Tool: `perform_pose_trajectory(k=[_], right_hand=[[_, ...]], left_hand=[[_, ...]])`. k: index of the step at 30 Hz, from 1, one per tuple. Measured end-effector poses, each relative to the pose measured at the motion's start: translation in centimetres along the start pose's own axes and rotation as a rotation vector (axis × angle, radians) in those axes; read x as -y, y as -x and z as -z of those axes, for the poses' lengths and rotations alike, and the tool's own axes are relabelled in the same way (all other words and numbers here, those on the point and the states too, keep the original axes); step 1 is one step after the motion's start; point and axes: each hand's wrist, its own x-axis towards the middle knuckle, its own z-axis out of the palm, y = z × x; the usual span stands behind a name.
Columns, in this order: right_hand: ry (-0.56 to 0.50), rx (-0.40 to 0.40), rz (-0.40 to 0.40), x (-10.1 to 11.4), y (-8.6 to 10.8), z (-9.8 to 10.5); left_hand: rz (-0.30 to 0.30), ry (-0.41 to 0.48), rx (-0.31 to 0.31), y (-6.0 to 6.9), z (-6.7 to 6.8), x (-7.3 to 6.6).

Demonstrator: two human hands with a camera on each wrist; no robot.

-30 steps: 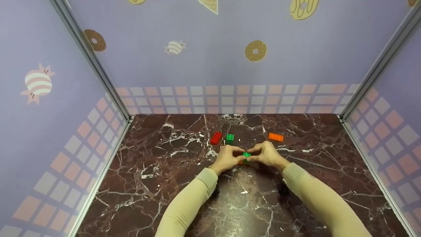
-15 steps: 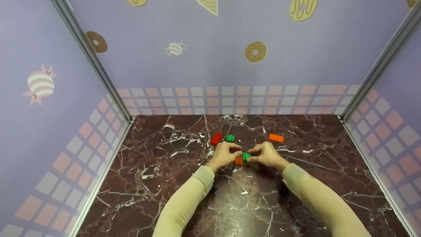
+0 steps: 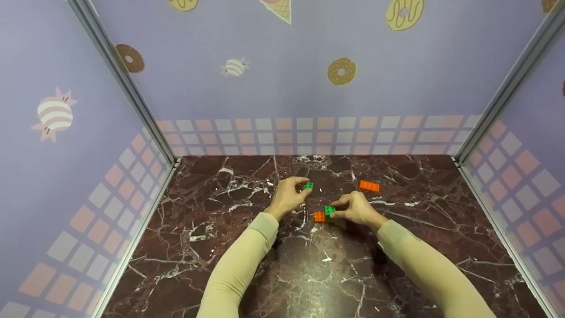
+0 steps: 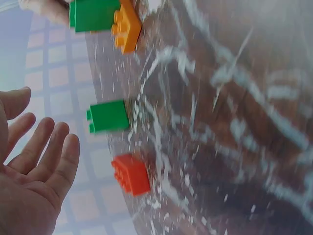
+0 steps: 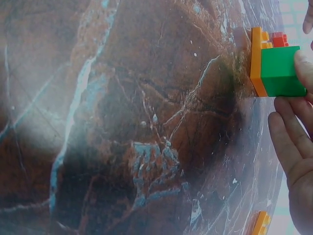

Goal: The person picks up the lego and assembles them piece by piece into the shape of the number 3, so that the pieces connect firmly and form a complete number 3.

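Note:
My right hand [image 3: 359, 210] pinches a green toy building brick [image 5: 281, 72] between thumb and fingers. That brick stands on one end of an orange brick [image 3: 319, 217], whose other studs show bare to its left. My left hand [image 3: 288, 194] hovers by a second green brick [image 4: 108, 116], its fingers relaxed and holding nothing. In the left wrist view a gap shows between the fingertips and this brick. A red brick [image 4: 131, 175] lies beside the second green one; in the head view the left hand hides it.
Another orange brick [image 3: 369, 186] lies farther back, to the right of the hands. Everything sits on a dark red marbled tabletop [image 3: 212, 247]. Purple patterned panels [image 3: 282, 88] close off the back and both sides.
My left hand has come off the green brick on the orange one and moved left and back toward the second green brick, covering the red one. My right hand stays on its brick.

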Motion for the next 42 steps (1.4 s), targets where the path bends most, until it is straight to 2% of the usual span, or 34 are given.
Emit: perform_pose_trajectory(k=[4,5,6,12,18,22,23,25,27,32,34,38,42], right_hand=[[0.005,0.01,-0.002,0.0,0.1,0.0],[0.007,0.01,0.002,-0.1,0.1,0.0],[0.006,0.01,0.007,-0.1,0.1,0.0],[0.012,0.006,0.034,-0.3,-0.2,0.0],[0.012,0.001,0.039,-0.2,-0.2,0.0],[0.006,-0.001,0.041,-0.2,-0.1,0.0],[0.005,0.001,0.04,-0.2,-0.1,0.0],[0.002,0.003,0.036,-0.3,0.0,0.0],[0.002,0.002,0.031,-0.3,-0.1,0.1],[0.006,-0.004,0.023,-0.2,-0.1,0.0],[0.002,0.0,0.015,-0.2,-0.1,0.0],[0.01,0.003,0.014,-0.2,-0.1,0.0],[0.038,-0.004,0.025,-0.2,-0.1,0.1]], left_hand=[[0.022,-0.054,-0.041,-0.3,0.8,0.3],[0.051,-0.07,-0.039,0.0,1.8,-1.3],[0.057,-0.08,-0.047,0.0,2.0,-1.2],[0.109,-0.138,-0.067,-0.7,2.2,-0.2],[0.163,-0.177,-0.058,-0.8,1.8,0.9],[0.206,-0.148,-0.063,-0.9,1.2,2.0],[0.2,-0.151,-0.081,-1.0,0.7,3.0],[0.213,-0.148,-0.091,-1.1,0.3,3.9],[0.206,-0.168,-0.117,-1.5,-0.7,5.7],[0.247,-0.146,-0.123,-2.3,-2.3,8.0],[0.282,-0.123,-0.117,-2.5,-2.6,8.3],[0.317,-0.175,-0.13,-2.8,-3.8,9.7],[0.338,-0.216,-0.136,-2.9,-4.4,10.0]])
